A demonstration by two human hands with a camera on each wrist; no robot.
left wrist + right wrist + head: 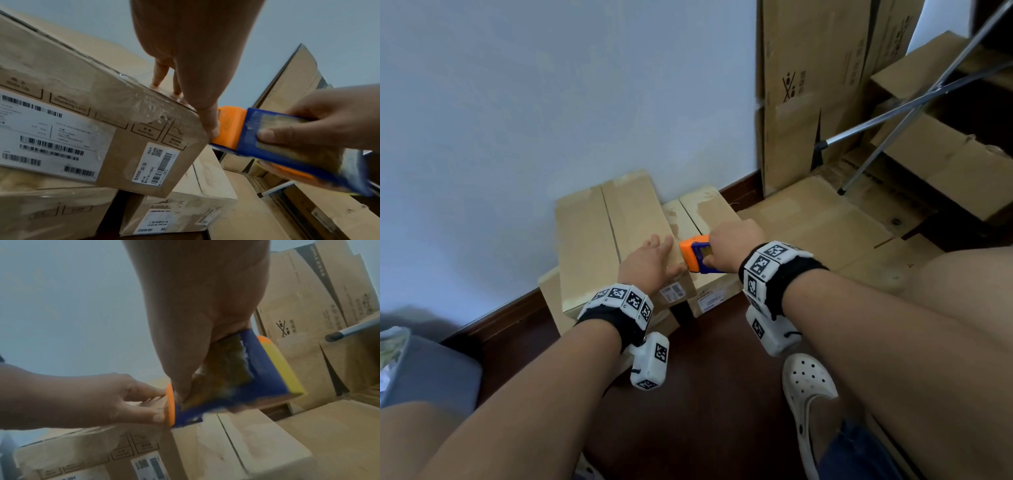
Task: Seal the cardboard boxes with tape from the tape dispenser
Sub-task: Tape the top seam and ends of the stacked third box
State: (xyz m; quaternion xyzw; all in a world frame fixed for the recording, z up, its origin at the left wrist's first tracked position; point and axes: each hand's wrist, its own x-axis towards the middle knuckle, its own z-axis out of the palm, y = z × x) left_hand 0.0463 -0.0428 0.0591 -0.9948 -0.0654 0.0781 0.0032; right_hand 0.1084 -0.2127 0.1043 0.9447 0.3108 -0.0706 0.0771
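Note:
Two long cardboard boxes lie side by side against the wall. My left hand (650, 260) rests flat with straight fingers on the near right corner of the upper left box (599, 240), thumb at its edge. My right hand (732, 246) grips the blue and orange tape dispenser (697, 255) just right of that corner, over the lower right box (709, 219). From the left wrist view, the dispenser (277, 146) sits beside the taped corner of the left box (98, 116). The right wrist view has the dispenser (236, 379) touching my left hand's fingers (148, 395).
Tall flattened cartons (811, 89) lean on the wall at the right, with open boxes (941, 150) and a metal stand's legs (893, 113) beyond. Flat cardboard (825, 222) covers the floor there. A grey seat (431, 373) is at lower left; a white shoe (808, 380) stands near.

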